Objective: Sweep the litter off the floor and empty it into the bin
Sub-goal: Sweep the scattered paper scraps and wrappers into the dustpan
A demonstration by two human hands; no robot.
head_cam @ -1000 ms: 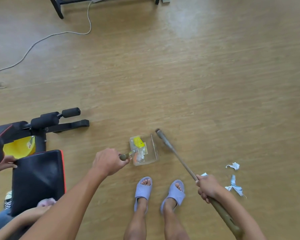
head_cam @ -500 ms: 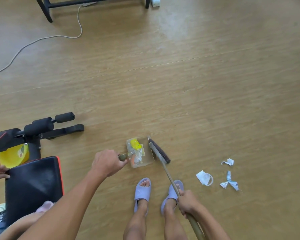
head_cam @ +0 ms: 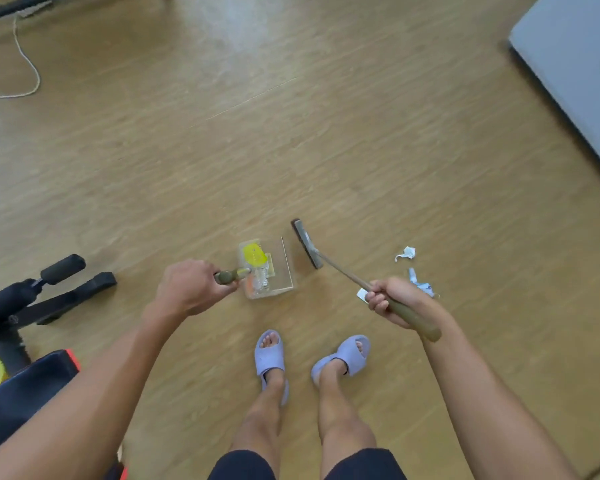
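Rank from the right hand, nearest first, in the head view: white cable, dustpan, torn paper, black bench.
1. torn paper, beside the right hand
2. dustpan, to its left
3. black bench, far left
4. white cable, top left

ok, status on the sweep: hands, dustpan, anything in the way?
Left hand holds dustpan, right hand holds broom. Dustpan on floor, yellow litter inside. Paper scraps loose right of broom; nothing between them.
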